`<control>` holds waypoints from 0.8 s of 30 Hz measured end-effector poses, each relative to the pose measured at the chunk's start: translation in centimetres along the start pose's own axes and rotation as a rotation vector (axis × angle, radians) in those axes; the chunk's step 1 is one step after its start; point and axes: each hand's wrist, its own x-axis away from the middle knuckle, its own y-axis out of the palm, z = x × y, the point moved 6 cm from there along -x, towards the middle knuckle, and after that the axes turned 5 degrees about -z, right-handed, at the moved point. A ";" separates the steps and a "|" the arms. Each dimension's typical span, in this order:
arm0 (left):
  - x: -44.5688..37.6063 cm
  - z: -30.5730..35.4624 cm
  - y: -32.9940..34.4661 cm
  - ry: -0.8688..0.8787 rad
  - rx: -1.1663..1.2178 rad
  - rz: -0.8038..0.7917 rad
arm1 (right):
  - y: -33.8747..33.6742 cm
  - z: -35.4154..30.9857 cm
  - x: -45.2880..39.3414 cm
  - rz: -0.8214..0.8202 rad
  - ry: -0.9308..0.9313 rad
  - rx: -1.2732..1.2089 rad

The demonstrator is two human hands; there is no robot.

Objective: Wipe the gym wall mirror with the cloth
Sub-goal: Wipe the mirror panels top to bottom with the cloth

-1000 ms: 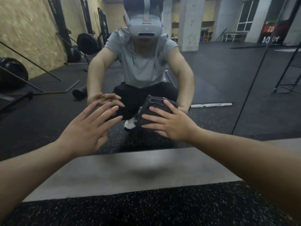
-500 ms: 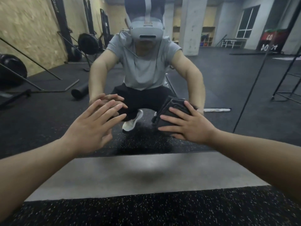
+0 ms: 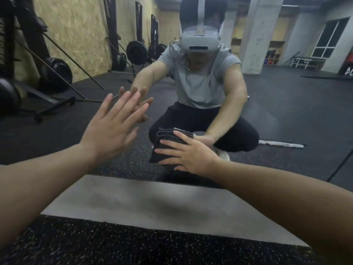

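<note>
The wall mirror (image 3: 286, 111) fills the upper view and reflects a crouching person and the gym behind. A folded dark grey cloth (image 3: 164, 138) lies flat against the lower part of the glass. My right hand (image 3: 188, 154) presses it there with spread, straight fingers. My left hand (image 3: 112, 125) is open, with its fingers straight against the glass to the left, higher than the cloth, meeting its own reflection. Part of the cloth is hidden under my right hand.
A grey strip (image 3: 133, 203) runs along the mirror's foot, above the black speckled rubber floor (image 3: 114, 249). The glass reflects weight plates and rack legs at the left, a concrete pillar and a window at the right.
My left hand has moved up the glass. My right hand has slid the cloth down and a little left. The view has tilted and shifted.
</note>
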 end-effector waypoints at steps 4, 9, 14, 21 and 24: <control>-3.2 -0.4 -1.0 -0.033 0.015 0.071 | -2.7 6.5 0.9 0.114 0.056 -0.034; -7.5 -0.9 -3.1 -0.066 0.037 0.175 | -6.9 15.9 3.0 0.176 0.276 -0.056; -10.1 -2.2 -3.3 -0.097 0.016 0.240 | -8.2 18.1 4.2 0.241 0.504 -0.064; -10.2 -2.3 -3.0 -0.072 -0.046 0.252 | -4.3 9.1 3.5 0.087 0.263 -0.083; -10.1 -2.2 -3.2 -0.076 -0.064 0.245 | -3.8 8.2 3.6 0.055 0.212 -0.102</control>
